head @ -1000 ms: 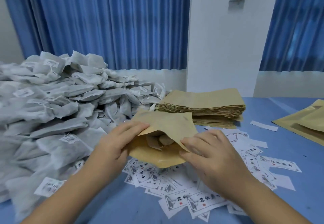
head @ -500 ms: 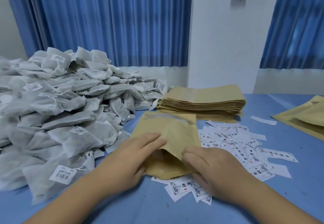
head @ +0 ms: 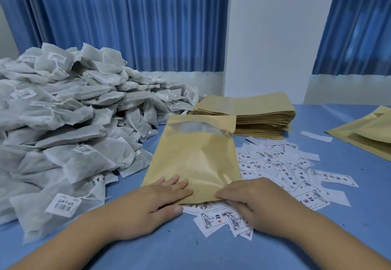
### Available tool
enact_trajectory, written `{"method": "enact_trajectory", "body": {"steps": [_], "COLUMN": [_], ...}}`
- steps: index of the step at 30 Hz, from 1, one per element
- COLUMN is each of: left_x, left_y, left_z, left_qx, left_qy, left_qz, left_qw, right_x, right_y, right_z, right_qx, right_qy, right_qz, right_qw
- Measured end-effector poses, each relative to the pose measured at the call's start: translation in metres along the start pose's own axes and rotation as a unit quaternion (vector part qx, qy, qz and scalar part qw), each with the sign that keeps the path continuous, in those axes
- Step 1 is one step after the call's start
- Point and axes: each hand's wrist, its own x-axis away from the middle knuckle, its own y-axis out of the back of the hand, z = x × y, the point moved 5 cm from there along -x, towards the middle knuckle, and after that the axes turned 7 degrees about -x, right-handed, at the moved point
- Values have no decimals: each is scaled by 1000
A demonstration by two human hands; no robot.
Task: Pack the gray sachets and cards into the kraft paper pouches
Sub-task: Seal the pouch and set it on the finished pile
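Since half a second ago the kraft pouch [head: 196, 159] has gone from bulged and folded open between the hands to lying flat and full length on the blue table [head: 190, 248], window end away from the person. Both hands have drawn back to its near edge.

The left hand [head: 152, 204] lies palm down, with straight fingers pressing the near left corner and the thumb on the table just below the edge. It grasps nothing. The right hand [head: 260, 204] is knuckles up, its bent fingertips on the near right corner. With the thumb hidden, I cannot tell whether it pinches.

The heap of gray sachets [head: 69, 126] stands just beside the pouch's left edge. The scattered cards [head: 281, 164] run under its right and near edges. The stack of empty pouches [head: 254, 113] sits just behind. Bare table shows between the forearms.
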Motion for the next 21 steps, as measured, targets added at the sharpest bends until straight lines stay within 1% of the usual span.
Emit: {"method": "enact_trajectory", "body": {"steps": [3, 5, 8, 10, 13, 16, 19, 21], "left_x": [0, 6, 17, 22, 24, 29, 31, 32], "left_y": [2, 8, 21, 28, 39, 46, 46, 46], "left_z": [2, 10, 19, 19, 16, 16, 14, 14], "left_qx": [47, 69, 40, 2, -44, -50, -63, -52], "left_qy": [7, 32, 59, 55, 51, 77, 90, 93], "left_qz": [-24, -77, -169, -230, -294, -336, -352, -360], "left_qw": [999, 994, 983, 972, 953, 937, 929, 927], "right_x": [-4, -4, -4, -3, 0, 3, 5, 7], "right_y": [1, 3, 3, 4, 10, 19, 32, 37], "right_z": [-4, -7, -11, -14, -19, -18, -10, -2], "right_qx": [-35, -54, -83, -97, -135, -123, -49, 13], "right_qy": [-45, -72, -105, -126, -154, -127, -53, 4], "right_qz": [-25, -47, -65, -82, -122, -151, -162, -162], "right_qw": [998, 995, 989, 984, 971, 973, 984, 987]}}
